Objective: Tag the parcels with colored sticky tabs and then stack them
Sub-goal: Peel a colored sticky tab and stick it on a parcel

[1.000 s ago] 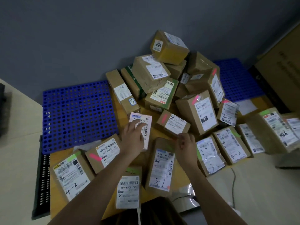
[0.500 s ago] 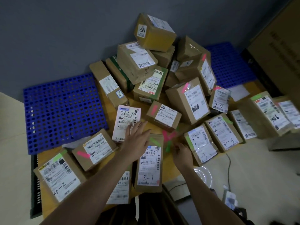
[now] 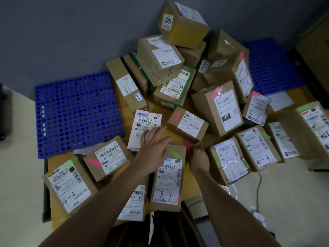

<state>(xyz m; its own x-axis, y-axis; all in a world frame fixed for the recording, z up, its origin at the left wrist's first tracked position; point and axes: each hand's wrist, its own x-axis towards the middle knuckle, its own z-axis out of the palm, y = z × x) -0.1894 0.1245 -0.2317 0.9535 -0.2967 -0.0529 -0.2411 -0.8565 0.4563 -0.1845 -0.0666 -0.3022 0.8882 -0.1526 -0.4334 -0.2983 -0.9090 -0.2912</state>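
Several brown cardboard parcels with white labels cover a wooden board (image 3: 53, 161); more are piled against the wall, topped by a box marked 2004 (image 3: 183, 24). My left hand (image 3: 153, 148) hovers open, fingers spread, over the top of the flat parcel marked 3-1 (image 3: 168, 182), which bears a green tab (image 3: 175, 154). My right hand (image 3: 199, 157) is closed at that parcel's upper right corner, pinching a small pad of pink and green sticky tabs (image 3: 187, 145). A white-labelled parcel (image 3: 145, 132) lies just beyond my left hand.
Blue perforated pallets lie at the left (image 3: 76, 111) and at the back right (image 3: 270, 65). Tagged parcels marked 4-2 (image 3: 67, 186) and 4-3 (image 3: 258, 150) flank my arms. A big carton (image 3: 316, 56) stands at the right. A cable (image 3: 258, 186) trails on the pale floor.
My left hand left the white-labelled parcel and moved right and nearer, over the 3-1 parcel. My right hand stayed by that parcel's corner with the tabs. The camera tilted.
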